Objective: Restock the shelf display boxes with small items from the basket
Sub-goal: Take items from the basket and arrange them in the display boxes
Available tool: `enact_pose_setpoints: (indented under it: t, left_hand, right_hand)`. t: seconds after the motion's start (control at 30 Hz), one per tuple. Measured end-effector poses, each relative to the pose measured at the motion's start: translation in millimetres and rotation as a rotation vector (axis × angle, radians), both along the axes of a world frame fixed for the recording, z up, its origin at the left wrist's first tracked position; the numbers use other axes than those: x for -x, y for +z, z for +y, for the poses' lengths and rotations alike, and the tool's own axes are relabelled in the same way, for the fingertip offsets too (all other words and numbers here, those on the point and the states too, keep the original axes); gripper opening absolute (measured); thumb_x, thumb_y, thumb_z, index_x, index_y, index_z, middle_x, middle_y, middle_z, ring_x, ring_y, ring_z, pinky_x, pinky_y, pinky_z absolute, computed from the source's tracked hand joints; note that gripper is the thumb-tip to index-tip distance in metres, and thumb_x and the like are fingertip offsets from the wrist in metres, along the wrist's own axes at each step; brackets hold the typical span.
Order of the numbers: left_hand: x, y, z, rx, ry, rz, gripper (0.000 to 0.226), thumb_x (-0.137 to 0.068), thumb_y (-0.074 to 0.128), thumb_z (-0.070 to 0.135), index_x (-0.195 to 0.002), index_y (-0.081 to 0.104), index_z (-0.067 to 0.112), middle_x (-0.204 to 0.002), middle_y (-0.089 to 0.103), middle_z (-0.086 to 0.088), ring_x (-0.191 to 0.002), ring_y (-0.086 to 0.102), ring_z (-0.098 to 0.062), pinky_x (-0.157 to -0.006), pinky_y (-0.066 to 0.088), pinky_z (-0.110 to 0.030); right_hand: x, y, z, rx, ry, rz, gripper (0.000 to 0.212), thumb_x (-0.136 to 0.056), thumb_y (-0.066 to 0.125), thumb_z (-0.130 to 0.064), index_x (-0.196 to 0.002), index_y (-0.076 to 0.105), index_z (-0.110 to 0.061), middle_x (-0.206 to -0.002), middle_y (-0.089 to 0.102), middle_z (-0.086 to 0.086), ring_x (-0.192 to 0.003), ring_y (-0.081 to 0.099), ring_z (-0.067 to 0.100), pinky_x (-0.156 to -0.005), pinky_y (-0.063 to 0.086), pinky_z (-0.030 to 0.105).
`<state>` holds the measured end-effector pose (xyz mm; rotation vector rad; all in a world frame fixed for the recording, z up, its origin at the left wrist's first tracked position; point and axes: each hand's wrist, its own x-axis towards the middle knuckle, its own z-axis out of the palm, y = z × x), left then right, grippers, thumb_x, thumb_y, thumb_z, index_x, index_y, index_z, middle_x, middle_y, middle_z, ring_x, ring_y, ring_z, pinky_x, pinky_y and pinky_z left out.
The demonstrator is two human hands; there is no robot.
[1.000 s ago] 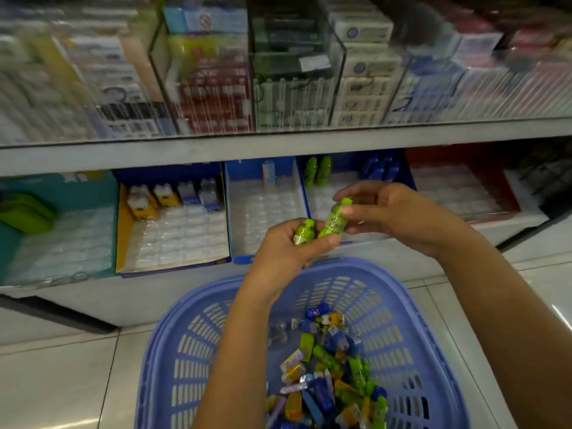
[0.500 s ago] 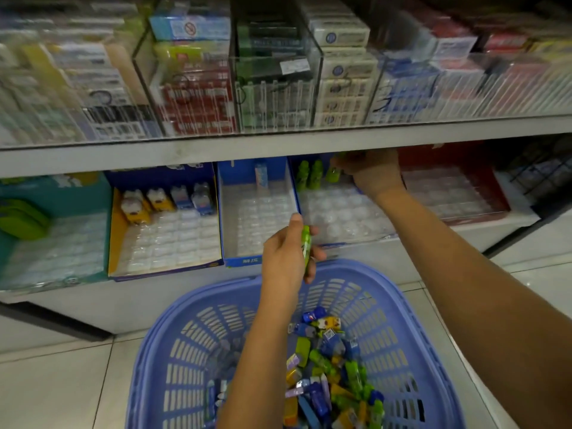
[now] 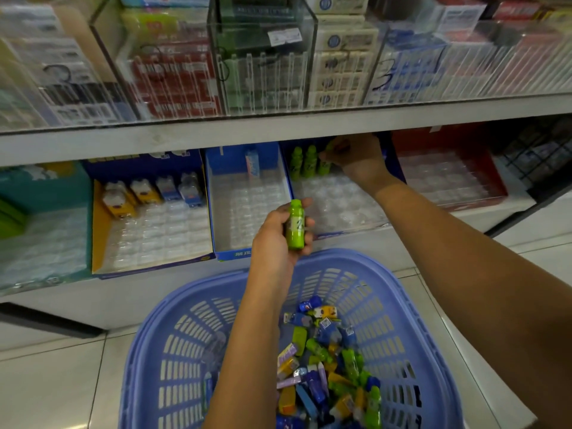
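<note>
We can read very little here. On the front edge of the blue display box (image 3: 235, 254) stand white Chinese characters, too blurred for us to make out. A dark mark on the clear panel (image 3: 385, 77) looks like a 3. The white label (image 3: 284, 37) stays illegible.

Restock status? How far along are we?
Early. Done: two green bottles stand at the back of the tray. In hand: the right hand sets a third bottle beside them; the left hand holds a spare bottle. Left: most tray slots are empty, and the basket holds a pile of items.
</note>
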<state>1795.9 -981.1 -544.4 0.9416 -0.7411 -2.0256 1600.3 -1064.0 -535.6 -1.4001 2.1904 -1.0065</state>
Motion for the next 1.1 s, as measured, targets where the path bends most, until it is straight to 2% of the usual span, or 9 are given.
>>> enact_pose_setpoints:
  t: [0.17,0.27,0.33,0.4,0.5,0.67,0.87,1.0,1.1]
  left_hand:
    - [-6,6,-3,-0.052,-0.011,0.101,0.038,-0.097,0.028,0.007,-0.122,0.057,0.007,-0.079,0.053,-0.007,-0.060,0.046,-0.014,-0.048,0.041,-0.021]
    - [-13,5,-1,0.050,-0.007,0.085,0.031,-0.098,0.040,0.005,-0.125,0.054,0.008,-0.088,0.064,-0.007,-0.074,0.060,-0.016,-0.060,0.051,-0.023]
    - [-17,4,1,0.161,0.001,0.020,0.025,-0.096,0.049,0.006,-0.118,0.058,0.014,-0.092,0.072,0.000,-0.085,0.067,-0.013,-0.069,0.055,-0.021]
    - [-19,5,3,0.291,0.028,-0.122,0.025,-0.092,0.057,0.007,-0.114,0.060,0.019,-0.097,0.073,0.005,-0.092,0.069,-0.006,-0.076,0.054,-0.017]
    - [-18,8,6,0.473,0.106,-0.300,0.026,-0.087,0.066,0.014,-0.112,0.062,0.019,-0.102,0.071,0.006,-0.092,0.067,-0.001,-0.075,0.052,-0.012]
    - [-19,12,9,0.407,0.045,-0.164,0.041,-0.078,0.066,0.034,-0.116,0.065,0.018,-0.106,0.072,0.001,-0.101,0.068,-0.014,-0.084,0.054,-0.022]
    - [-17,9,10,0.359,0.043,-0.142,0.037,-0.077,0.065,0.035,-0.110,0.064,0.018,-0.100,0.074,0.002,-0.101,0.068,-0.016,-0.084,0.055,-0.023]
    - [-19,-1,6,0.650,0.106,-0.645,0.031,-0.097,0.051,0.029,-0.124,0.059,0.016,-0.115,0.064,0.007,-0.111,0.059,-0.011,-0.084,0.044,-0.006]
    - [-22,-11,4,0.969,0.039,-0.986,0.024,-0.096,0.051,0.012,-0.117,0.064,0.006,-0.117,0.063,-0.012,-0.103,0.061,-0.027,-0.083,0.049,-0.025]
  right_hand:
    - [-3,15,6,-0.050,0.040,-0.060,0.028,-0.076,0.076,-0.011,-0.062,0.052,-0.017,-0.079,0.057,0.007,-0.089,0.059,0.022,-0.091,0.049,0.039]
    - [-12,29,25,-0.065,0.067,0.053,0.027,-0.083,0.069,-0.027,-0.067,0.048,-0.031,-0.083,0.056,0.000,-0.086,0.052,0.013,-0.082,0.046,0.026]
    - [-26,40,42,-0.003,0.037,0.068,0.020,-0.086,0.065,-0.028,-0.068,0.056,-0.024,-0.078,0.056,-0.002,-0.082,0.055,0.013,-0.071,0.041,0.020]
    - [-45,47,64,0.004,0.089,-0.198,0.017,-0.085,0.068,-0.025,-0.083,0.068,-0.008,-0.074,0.062,0.002,-0.071,0.061,0.016,-0.066,0.051,0.027]
    - [-65,50,102,-0.088,0.300,-0.518,0.016,-0.083,0.069,-0.027,-0.095,0.070,-0.017,-0.083,0.071,0.003,-0.068,0.067,0.011,-0.066,0.057,0.026]
    - [-68,51,121,-0.019,0.304,-0.593,0.022,-0.083,0.068,-0.022,-0.105,0.068,-0.027,-0.093,0.072,-0.003,-0.080,0.066,0.008,-0.068,0.054,0.018]
    - [-65,56,115,0.034,0.270,-0.572,0.022,-0.077,0.075,-0.019,-0.099,0.073,-0.017,-0.089,0.073,-0.005,-0.082,0.068,0.000,-0.075,0.054,0.011]
    - [-57,45,94,0.118,0.135,-0.518,0.029,-0.075,0.077,-0.013,-0.103,0.070,-0.006,-0.089,0.071,0.005,-0.087,0.070,0.016,-0.076,0.058,0.023]
    - [-49,30,67,0.152,0.064,-0.381,0.032,-0.076,0.076,-0.010,-0.104,0.068,0.001,-0.102,0.070,0.018,-0.095,0.067,0.025,-0.090,0.054,0.036]
